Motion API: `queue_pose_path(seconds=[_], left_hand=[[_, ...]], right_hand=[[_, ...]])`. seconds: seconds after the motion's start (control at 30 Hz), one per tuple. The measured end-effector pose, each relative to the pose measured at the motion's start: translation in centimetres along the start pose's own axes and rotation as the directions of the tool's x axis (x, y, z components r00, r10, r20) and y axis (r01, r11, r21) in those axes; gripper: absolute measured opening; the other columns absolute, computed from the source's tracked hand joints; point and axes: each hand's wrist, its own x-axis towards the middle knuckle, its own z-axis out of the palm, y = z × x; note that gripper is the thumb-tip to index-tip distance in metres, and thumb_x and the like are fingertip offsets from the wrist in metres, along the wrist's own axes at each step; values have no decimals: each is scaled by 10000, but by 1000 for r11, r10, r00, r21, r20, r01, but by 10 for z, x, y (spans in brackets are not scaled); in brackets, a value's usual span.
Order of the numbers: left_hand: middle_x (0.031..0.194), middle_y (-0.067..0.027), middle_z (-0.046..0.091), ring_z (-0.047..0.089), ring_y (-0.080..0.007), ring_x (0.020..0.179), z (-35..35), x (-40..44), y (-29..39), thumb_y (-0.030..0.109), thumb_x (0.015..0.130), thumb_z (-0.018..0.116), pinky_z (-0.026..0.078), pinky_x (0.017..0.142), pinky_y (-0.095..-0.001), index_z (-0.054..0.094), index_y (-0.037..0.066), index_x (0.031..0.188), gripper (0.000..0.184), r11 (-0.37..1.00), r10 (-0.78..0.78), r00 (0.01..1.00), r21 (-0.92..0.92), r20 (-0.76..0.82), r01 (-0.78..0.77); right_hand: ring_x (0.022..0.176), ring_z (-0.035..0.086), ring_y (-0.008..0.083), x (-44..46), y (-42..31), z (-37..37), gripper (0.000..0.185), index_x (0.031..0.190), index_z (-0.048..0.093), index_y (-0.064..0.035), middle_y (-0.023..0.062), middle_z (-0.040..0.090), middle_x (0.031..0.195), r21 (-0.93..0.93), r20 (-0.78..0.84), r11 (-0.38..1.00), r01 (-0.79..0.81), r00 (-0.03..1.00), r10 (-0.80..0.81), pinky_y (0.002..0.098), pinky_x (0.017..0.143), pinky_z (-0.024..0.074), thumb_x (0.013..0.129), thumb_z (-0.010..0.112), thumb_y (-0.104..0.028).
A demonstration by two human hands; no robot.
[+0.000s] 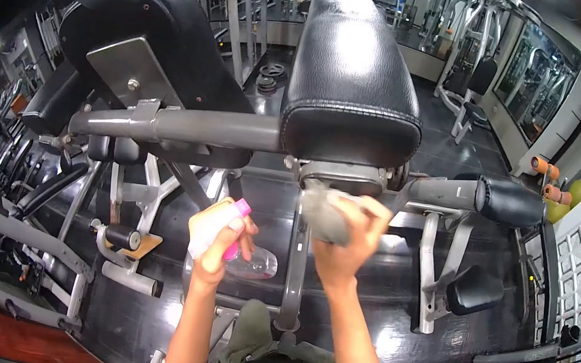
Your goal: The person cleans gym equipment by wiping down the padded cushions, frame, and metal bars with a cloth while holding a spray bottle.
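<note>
My left hand [215, 234] is wrapped round the neck of a clear spray bottle [256, 263] with a pink and white trigger head; the bottle's body points to the right. In my right hand [355, 241] is a grey cloth [325, 213], bunched up and somewhat blurred. The cloth is at the metal frame just under the black padded seat [356, 78] of a gym machine; whether it touches the metal I cannot tell. A grey steel bar [200, 125] joins the seat to a black backrest [168, 40] on the left.
To the right a black roller pad [509, 202] sticks out on a steel arm, with a smaller pad [474, 290] below it. Grey machine frames [15, 240] stand at the lower left. Weight plates [269, 75] lie on the dark floor farther back. Mirrors line the walls.
</note>
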Motion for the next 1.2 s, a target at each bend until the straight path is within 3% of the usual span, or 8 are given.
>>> queue_pose_path(seconds=[0.13,0.33,0.4,0.53,0.6,0.67,0.93,1.2], left_hand=[[740,-157,602,594,-179,468,2,-13,12,174,889,565,500,524,-295,616,-83,784,282,999,35,999,42,-3,-35],[745,-151,625,586,-171,464,-2,-29,23,133,885,561,479,514,-281,624,-80,783,244,995,46,997,87,-54,-41],[700,-140,573,563,-190,421,1,-29,25,261,884,574,475,464,-295,591,-76,764,358,984,42,996,177,-76,-28],[700,-139,574,566,-193,426,9,-23,23,254,883,559,486,490,-298,592,-83,766,358,984,59,998,169,-35,-52],[706,-144,581,564,-188,428,14,-18,22,256,881,553,492,505,-296,592,-83,773,358,984,56,998,171,-9,-54],[719,-126,635,578,-152,456,16,-12,19,96,891,557,469,538,-273,625,-63,783,203,994,57,998,94,2,-57],[783,-149,594,577,-173,463,15,20,19,186,925,505,523,526,-299,581,-76,849,284,992,63,998,109,-31,-60],[797,-109,579,577,-147,487,-25,43,14,196,934,551,505,519,-281,594,-51,833,270,993,69,993,94,90,-78]], right_hand=[[991,568,279,-13,-5,11,553,1058,695,-160,103,540,1070,115,108,987,-110,989,97,376,826,490,540,825,-18],[1001,563,289,13,6,-5,459,1033,658,-76,118,524,1081,87,-230,995,-37,972,56,409,868,482,597,785,-10],[998,567,289,11,7,-2,464,1038,660,-88,122,522,1078,57,-216,996,-63,974,74,402,852,493,596,772,-4],[963,616,269,2,-6,10,552,1057,695,-193,90,537,1035,32,21,999,-32,999,31,377,779,532,545,776,-4],[975,620,265,2,-11,6,536,1062,687,-161,96,548,1036,25,45,998,-66,997,64,375,780,536,565,772,22],[972,618,265,5,-10,-2,525,1060,681,-140,101,551,1043,17,-26,997,-72,997,72,375,786,534,574,770,37],[947,603,282,18,-7,-15,473,1047,659,-81,109,546,1039,13,-55,990,-140,989,141,379,820,504,612,795,46],[1008,552,298,14,-15,2,484,1031,600,-30,121,532,1051,-99,-192,981,-164,971,143,398,900,453,579,722,96]])
